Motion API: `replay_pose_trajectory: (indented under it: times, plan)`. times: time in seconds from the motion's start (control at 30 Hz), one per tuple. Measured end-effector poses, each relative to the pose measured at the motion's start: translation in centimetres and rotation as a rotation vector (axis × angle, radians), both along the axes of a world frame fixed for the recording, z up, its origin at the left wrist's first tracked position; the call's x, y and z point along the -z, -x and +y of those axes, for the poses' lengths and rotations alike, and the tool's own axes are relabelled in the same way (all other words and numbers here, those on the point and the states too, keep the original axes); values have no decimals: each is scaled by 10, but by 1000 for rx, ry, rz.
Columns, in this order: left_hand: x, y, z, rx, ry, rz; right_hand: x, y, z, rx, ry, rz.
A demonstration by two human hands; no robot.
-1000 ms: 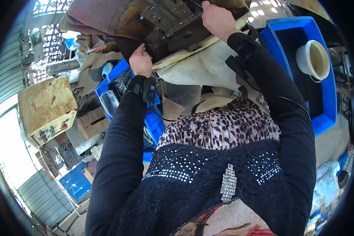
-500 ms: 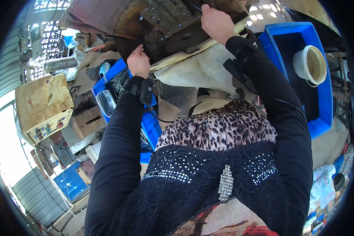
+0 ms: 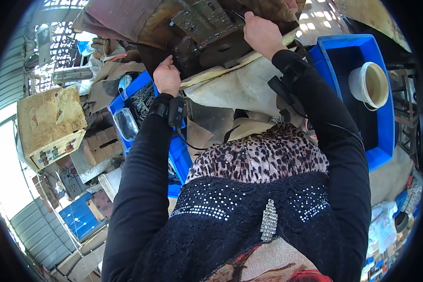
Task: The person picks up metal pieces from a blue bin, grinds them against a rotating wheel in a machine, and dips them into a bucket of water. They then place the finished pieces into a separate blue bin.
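Both grips closed on the dark, greasy metal part (image 3: 207, 33): left hand (image 3: 167, 77) at its lower-left edge, right hand (image 3: 262, 33) on top. Resting on a cloth-draped support (image 3: 239, 84). Could slip from oily fingers, pinching them or falling toward the blue crate (image 3: 385, 141).

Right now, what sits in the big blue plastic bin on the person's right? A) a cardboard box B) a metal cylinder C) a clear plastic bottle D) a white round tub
D: a white round tub sits inside the big blue plastic bin, open side up and alone in it.
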State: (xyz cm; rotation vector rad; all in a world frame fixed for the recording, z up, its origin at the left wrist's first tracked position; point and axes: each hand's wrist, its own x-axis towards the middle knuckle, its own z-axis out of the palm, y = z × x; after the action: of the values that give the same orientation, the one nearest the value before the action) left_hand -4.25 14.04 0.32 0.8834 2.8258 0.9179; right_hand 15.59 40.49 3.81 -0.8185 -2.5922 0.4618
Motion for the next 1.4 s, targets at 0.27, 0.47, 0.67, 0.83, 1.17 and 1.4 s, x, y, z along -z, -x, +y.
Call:
replay_pose_trajectory:
  times: [0.27, 0.47, 0.67, 0.83, 1.17, 1.4]
  plan:
    - [0, -5, 0, -29, -17, 18, -5, 0, 1, -38, 51, -41]
    - [-9, -12, 0, -13, -19, 119, -3, 0, 0, -28, 49, -99]
    - [-18, -18, 2, -56, 31, 211, -5, 4, 1, -27, 74, -144]
    - [-20, -21, 3, -69, 48, 274, -7, 2, 0, -33, 90, -208]
    - [-17, -19, 4, -89, -18, 287, -1, 8, 7, -73, 64, -325]
    - [-22, -15, 2, -87, -92, 388, -9, 13, 4, -119, 79, -286]
